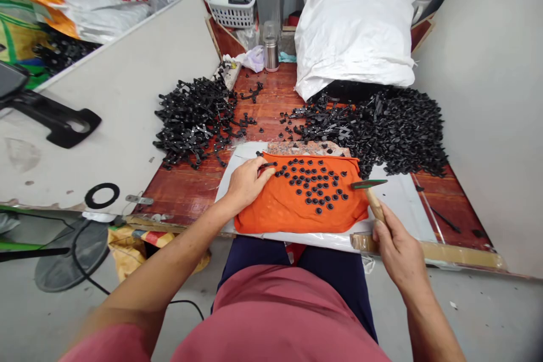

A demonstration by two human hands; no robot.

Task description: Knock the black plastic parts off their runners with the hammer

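My right hand [397, 246] is wrapped round the wooden handle of a small hammer [375, 202]. The hammer's flat, narrow head is raised at the right side of an orange cloth [271, 206]. At the cloth's upper left corner, my left hand [246, 185] pinches a small black plastic strip [268, 165] between thumb and fingers. Many small round black plastic pieces [319, 185] lie scattered over the middle of the cloth, to the right of my left hand. Beneath the cloth's far edge shows a speckled stone slab [305, 149].
A heap of black plastic strips [193, 119] lies at the left; a larger heap of black parts [399, 127] lies at the right. Behind stand a white sack [352, 28], a metal flask [271, 54] and a white basket [233, 11]. Pale boards [487, 113] flank the reddish table [271, 87].
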